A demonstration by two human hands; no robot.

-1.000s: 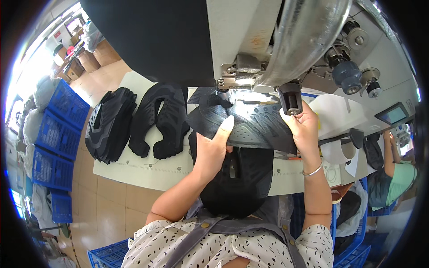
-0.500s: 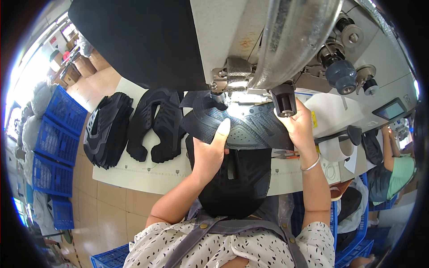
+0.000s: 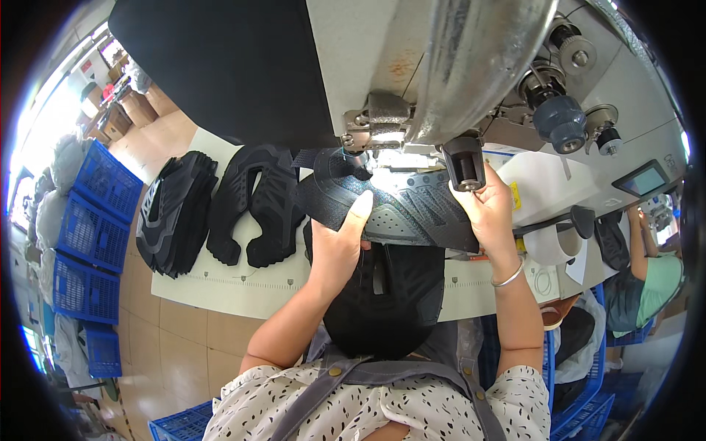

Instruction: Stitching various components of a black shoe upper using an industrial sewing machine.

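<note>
A black shoe upper (image 3: 401, 226) with grey perforated panels lies under the lit needle area of a sewing machine (image 3: 379, 125). Pressing its near left part, my left hand (image 3: 337, 253) has the thumb on top and the fingers tucked beneath. My right hand (image 3: 491, 213) grips the upper's right end, thumb above, with some fingers hidden behind it and the machine's dark cylinder (image 3: 465, 163). Another black upper (image 3: 386, 301) hangs over the table's front edge, against my lap. Left of the machine lie more loose uppers (image 3: 276, 213) and a stack of uppers (image 3: 176, 213).
The pale worktable (image 3: 243, 287) has a ruler scale along its near edge. A small control screen (image 3: 641, 181) sits at the right. Blue crates (image 3: 92, 228) line the floor at far left. A co-worker in a green top (image 3: 657, 290) sits at far right.
Both hands and the shoe upper have shifted slightly to the left. The right end of the upper now dips a little lower, covering more of the orange-handled tool behind it.
</note>
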